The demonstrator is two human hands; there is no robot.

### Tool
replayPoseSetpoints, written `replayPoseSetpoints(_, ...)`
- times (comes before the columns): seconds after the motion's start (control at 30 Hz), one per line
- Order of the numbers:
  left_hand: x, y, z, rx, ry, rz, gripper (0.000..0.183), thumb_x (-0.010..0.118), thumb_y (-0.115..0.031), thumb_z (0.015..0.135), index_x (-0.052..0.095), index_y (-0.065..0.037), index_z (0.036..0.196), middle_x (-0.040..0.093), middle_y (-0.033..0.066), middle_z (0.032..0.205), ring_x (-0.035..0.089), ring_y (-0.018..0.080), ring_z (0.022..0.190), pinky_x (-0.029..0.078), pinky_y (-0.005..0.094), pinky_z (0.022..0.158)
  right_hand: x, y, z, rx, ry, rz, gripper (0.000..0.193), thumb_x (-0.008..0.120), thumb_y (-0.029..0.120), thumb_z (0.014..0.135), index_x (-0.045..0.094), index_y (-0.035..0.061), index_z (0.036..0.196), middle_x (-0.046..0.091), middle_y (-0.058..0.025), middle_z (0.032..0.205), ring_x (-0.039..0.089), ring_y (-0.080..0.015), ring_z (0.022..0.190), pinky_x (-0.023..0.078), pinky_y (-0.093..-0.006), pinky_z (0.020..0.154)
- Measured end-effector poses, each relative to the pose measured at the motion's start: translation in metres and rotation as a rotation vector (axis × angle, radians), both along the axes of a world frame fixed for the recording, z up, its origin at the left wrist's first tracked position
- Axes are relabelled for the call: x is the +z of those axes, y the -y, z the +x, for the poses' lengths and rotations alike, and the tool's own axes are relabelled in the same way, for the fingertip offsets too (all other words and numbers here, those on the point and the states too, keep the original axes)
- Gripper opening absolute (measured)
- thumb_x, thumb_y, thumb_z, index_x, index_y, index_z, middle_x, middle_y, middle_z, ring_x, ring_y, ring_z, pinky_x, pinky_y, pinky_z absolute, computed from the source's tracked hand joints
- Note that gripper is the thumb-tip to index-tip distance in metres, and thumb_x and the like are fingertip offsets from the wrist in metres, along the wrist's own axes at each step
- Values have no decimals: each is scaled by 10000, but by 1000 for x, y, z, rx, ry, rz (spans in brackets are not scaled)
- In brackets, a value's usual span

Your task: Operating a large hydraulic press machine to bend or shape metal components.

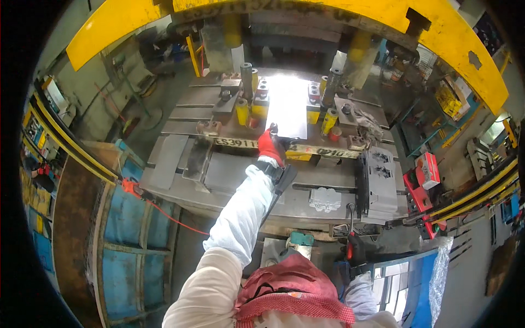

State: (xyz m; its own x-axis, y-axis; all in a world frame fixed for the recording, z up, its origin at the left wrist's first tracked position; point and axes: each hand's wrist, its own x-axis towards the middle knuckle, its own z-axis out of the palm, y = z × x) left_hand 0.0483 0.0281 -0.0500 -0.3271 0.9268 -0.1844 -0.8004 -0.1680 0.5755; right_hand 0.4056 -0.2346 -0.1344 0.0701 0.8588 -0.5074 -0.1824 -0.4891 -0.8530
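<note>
My left hand [272,145], in a red and dark glove, reaches forward to the press die. Its fingers close on the near edge of a bright, flat metal sheet [288,112], which lies back between the die's guide posts. Glare hides the far end of the sheet. Low on the right, near the bench's front edge, my right hand [356,249] wears a dark glove with red on it. It is closed around a thin rod tool with a rounded tip [351,214], which points up toward the bench. The fingers are partly in shadow.
A stack of cut grey metal plates [381,186] stands at the bench's right, beside small shaped sheet parts [325,199]. A red-and-white box [427,170] sits farther right. Steel guide posts [246,82] flank the die. A yellow press frame [120,24] arches overhead; yellow-black rails [71,139] run along the sides.
</note>
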Motion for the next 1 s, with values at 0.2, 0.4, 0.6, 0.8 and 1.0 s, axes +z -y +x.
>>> replayPoseSetpoints(0.2, 16, 10, 5, -12, 10, 36, 270, 573, -370, 861, 570, -100, 842, 509, 3, 662, 486, 148, 582, 404, 302, 542, -8, -1, 7, 35, -9, 18, 329, 547, 348, 846, 524, 82, 1039, 629, -99, 830, 583, -175, 552, 475, -302, 444)
replayPoseSetpoints(0.4, 8, 7, 0, -78, -44, 96, 280, 585, -366, 849, 568, -90, 891, 535, 14, 730, 520, 149, 610, 450, 300, 572, -7, -4, 11, 116, 72, -26, 366, 546, 379, 849, 527, 76, 1054, 630, -112, 865, 588, -177, 570, 468, -308, 449)
replayPoseSetpoints(0.6, -19, -9, -11, -91, 119, 90, 354, 443, -311, 919, 517, -44, 1139, 594, 140, 1056, 616, 310, 863, 552, 466, 710, 2, -3, 7, 106, 53, -20, 347, 544, 383, 850, 526, 89, 1032, 636, -91, 817, 588, -174, 544, 467, -305, 463)
replayPoseSetpoints(0.8, -42, -13, -28, 343, -1700, 25, 225, 704, -119, 625, 568, -23, 777, 611, 173, 731, 599, 333, 681, 455, 400, 569, 0, 0, 6, 47, -19, 7, 293, 566, 348, 846, 524, 114, 1018, 635, -76, 801, 566, -160, 509, 439, -276, 430)
replayPoseSetpoints(1.0, -4, 15, -17, 103, -976, 163, 165, 638, -174, 773, 558, -31, 798, 608, 103, 693, 584, 244, 597, 450, 364, 553, -6, -4, 11, 44, -93, -59, 289, 569, 347, 855, 520, 122, 1029, 635, -77, 789, 548, -144, 488, 431, -259, 421)
